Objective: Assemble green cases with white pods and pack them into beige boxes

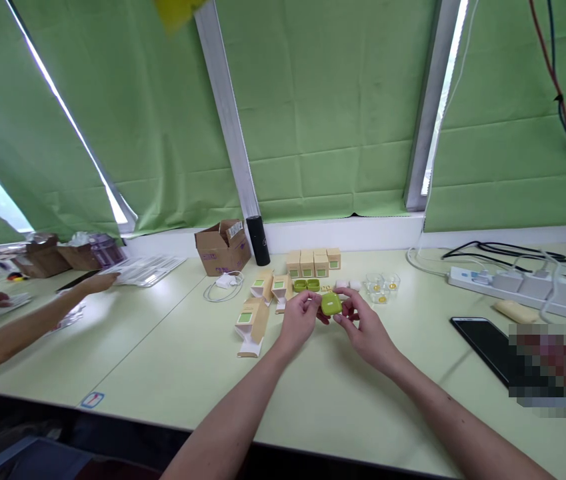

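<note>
Between my two hands is a small rounded green case [331,304], held just above the table. My left hand [301,321] pinches its left side with the fingertips, and my right hand [367,328] grips it from the right. Right behind the hands lie more green cases [307,285], two of them side by side. Open cardboard boxes [253,319] with green label squares lie to the left of my left hand. Closed small boxes [307,265] stand in a row farther back. Several clear containers [381,287] with yellow pieces inside sit beyond my right hand.
A brown carton [223,247] and a black cylinder [258,241] stand by the wall. A white charger with cable [225,281] lies left. At right are a power strip [500,283] and a phone [485,343]. A co-worker's arm [37,320] reaches over papers at far left.
</note>
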Available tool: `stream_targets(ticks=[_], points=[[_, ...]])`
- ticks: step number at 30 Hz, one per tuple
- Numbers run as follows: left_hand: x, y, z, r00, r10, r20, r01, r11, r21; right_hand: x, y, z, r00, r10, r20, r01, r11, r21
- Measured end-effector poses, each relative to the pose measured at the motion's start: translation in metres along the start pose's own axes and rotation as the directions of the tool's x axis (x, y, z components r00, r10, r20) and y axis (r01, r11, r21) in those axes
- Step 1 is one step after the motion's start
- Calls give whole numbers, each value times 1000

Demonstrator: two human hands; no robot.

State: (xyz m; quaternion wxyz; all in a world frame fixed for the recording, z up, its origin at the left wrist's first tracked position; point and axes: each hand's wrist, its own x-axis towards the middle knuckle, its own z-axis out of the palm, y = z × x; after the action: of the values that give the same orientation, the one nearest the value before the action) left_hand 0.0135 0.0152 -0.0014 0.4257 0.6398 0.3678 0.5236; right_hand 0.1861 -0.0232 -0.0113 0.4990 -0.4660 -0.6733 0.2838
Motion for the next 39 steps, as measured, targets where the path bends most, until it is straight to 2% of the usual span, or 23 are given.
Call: stream_targets(ticks=[6, 10, 15, 24, 31, 35, 39], points=[[0, -4, -6, 992, 75, 102, -68, 995, -72, 6, 2, -3, 997, 61, -45, -52, 980, 193], [-1, -5, -8, 982, 130, 140, -135, 990, 28, 8, 2, -6, 992, 121, -41, -101, 939, 328], [-1, -6, -6, 980, 163, 111, -173, 980, 96, 8, -1, -8, 992, 123, 8, -115, 894, 433], [0, -10, -5, 966, 247, 80, -256, 959, 123, 9, 0, -7, 986, 168, 16, -155, 861, 485], [-4, -11, -6, 923, 343, 175, -383, 865, 326, 9, 2, -5, 975, 223, 10, -203, 864, 461], [-5, -9, -7, 905, 351, 239, -418, 835, 358, 9, 5, -3, 976, 215, 30, -208, 884, 420], [-7, -5, -5, 901, 361, 242, -428, 834, 348, 9, 6, 0, 976, 216, 15, -204, 895, 396]])
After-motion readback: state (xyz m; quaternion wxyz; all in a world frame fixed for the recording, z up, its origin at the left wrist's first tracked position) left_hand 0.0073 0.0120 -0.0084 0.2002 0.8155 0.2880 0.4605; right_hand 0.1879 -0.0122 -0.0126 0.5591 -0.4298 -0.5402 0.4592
